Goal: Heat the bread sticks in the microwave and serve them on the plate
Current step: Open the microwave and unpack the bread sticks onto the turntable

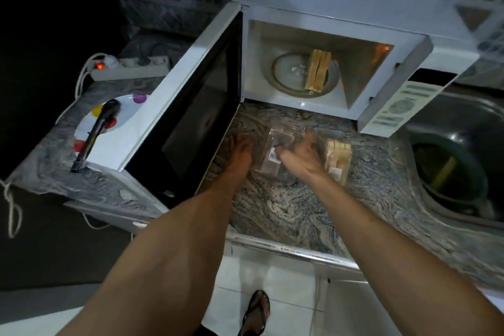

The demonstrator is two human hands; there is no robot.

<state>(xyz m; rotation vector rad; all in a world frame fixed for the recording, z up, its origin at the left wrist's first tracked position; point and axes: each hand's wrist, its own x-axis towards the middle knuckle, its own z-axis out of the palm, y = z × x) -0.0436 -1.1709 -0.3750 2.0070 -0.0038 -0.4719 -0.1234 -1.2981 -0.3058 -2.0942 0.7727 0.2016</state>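
Both grips, left hand (241,148) and right hand (305,154), open, empty; bread sticks (317,69) beyond in microwave (300,16).

We find the microwave (300,43) cavity open at the front, with free room left of the bread sticks (318,69) on the turntable (286,73). The swung-out door (188,106) blocks access from the left and screens the plate (120,120) bearing the tongs (95,133). The control panel (401,106) bounds the right. Clear plastic packets (275,150) occupy the countertop (286,207) before the opening.
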